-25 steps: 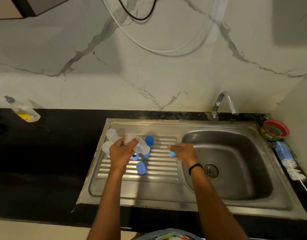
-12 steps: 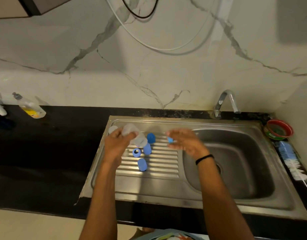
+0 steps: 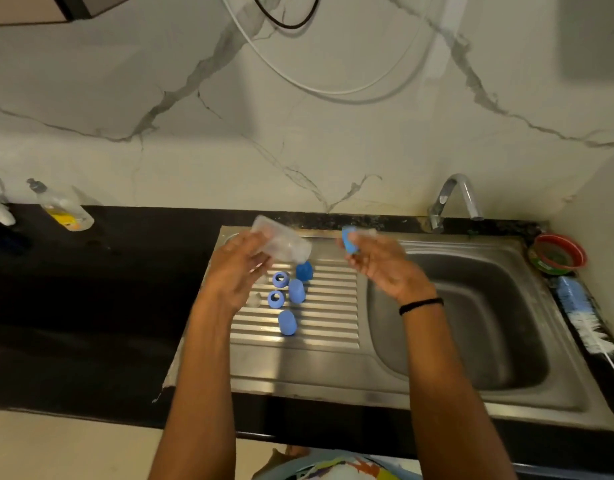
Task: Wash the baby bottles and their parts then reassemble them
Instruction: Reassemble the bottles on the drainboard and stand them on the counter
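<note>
a sec ago both hands were low over the drainboard [image 3: 326, 344], the left hand [image 3: 234, 273] closing on a clear bottle [image 3: 283, 242] among the loose parts, the right hand [image 3: 383, 265] w/ a blue ring [image 3: 349, 241] already in its fingertips. now both are lifted off the steel and up toward the far rim of the sink, w/ a gap between them. the left hand grips the bottle round its body, fingers curled over it. the bottle lies tilted, far-left end high, other end pointing down-right at the blue bits but touching none. the right hand pinches the blue ring betw. thumb and fingers. something pale sticks out right of the ring, maybe a teat, too blurred to say. on the drainboard, just right of the left hand, sit three blue caps [image 3: 287, 322] and two more rings [image 3: 280, 279] bunched close, plus small clear pieces [image 3: 253, 299] partly behind the hand. no water shows at the tap [image 3: 454, 195]. the basin [image 3: 471, 323] is at right, the brush [image 3: 582, 313] on the counter far right, the soap bottle [image 3: 61, 209] well off left. bottle & ring coming up together suggests reassembly starting, not washing, w/ the ring likely going on the bottle's mouth next. which end is the mouth can't be told. most parts are unpaired, so it's early in that stage.
</note>
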`<state>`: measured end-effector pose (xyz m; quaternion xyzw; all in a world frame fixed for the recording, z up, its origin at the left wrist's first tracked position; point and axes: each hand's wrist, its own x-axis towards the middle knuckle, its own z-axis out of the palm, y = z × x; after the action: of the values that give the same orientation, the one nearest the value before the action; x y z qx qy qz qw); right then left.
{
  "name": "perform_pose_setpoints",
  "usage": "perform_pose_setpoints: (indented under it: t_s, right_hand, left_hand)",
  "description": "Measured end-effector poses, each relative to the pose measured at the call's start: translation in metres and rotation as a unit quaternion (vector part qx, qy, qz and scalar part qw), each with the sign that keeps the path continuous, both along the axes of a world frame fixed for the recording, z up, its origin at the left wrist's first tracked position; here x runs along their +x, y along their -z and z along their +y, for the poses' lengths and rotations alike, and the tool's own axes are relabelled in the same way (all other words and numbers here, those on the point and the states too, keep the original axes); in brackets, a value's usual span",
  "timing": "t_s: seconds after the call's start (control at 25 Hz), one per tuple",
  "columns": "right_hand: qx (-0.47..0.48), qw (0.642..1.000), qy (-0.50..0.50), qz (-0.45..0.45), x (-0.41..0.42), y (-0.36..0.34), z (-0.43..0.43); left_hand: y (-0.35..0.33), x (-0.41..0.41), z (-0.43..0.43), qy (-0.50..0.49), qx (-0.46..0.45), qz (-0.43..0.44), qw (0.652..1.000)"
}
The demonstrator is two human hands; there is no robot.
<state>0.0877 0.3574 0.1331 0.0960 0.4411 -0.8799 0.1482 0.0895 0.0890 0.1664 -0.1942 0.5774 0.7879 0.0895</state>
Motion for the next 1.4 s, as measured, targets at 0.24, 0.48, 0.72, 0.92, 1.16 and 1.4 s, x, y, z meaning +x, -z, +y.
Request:
perform_pose_setpoints:
  t_s: [0.24, 0.48, 0.72, 0.92, 1.16, 1.4]
  right_hand:
    - [0.344, 0.930, -0.019, -0.130, 0.014, 0.051, -0.016]
    - [0.082, 0.995, -0.006, -0.052, -0.010, 0.021, 0.004]
    - [0.051, 0.997, 0.001, -0.050, -0.004, 0.033, 0.003]
    - [0.416, 0.902, 0.012, -0.118, 0.000, 0.056, -0.018]
    - [0.028, 0.998, -0.009, -0.058, -0.026, 0.026, -0.012]
    - [0.218, 0.971, -0.051, -0.080, -0.014, 0.058, -0.031]
  left_hand:
    - [0.023, 0.010, 0.025, 0.021, -0.265, -0.061, 0.962]
    - [0.028, -0.004, 0.012, 0.101, -0.256, -0.069, 0.959]
    - [0.016, -0.006, 0.007, 0.042, 0.055, -0.031, 0.997]
    - [0.047, 0.006, 0.029, 0.054, -0.421, 0.013, 0.905]
    - [0.031, -0.018, 0.027, -0.016, -0.167, -0.009, 0.986]
    - [0.027, -0.011, 0.026, 0.001, -0.190, 0.021, 0.982]
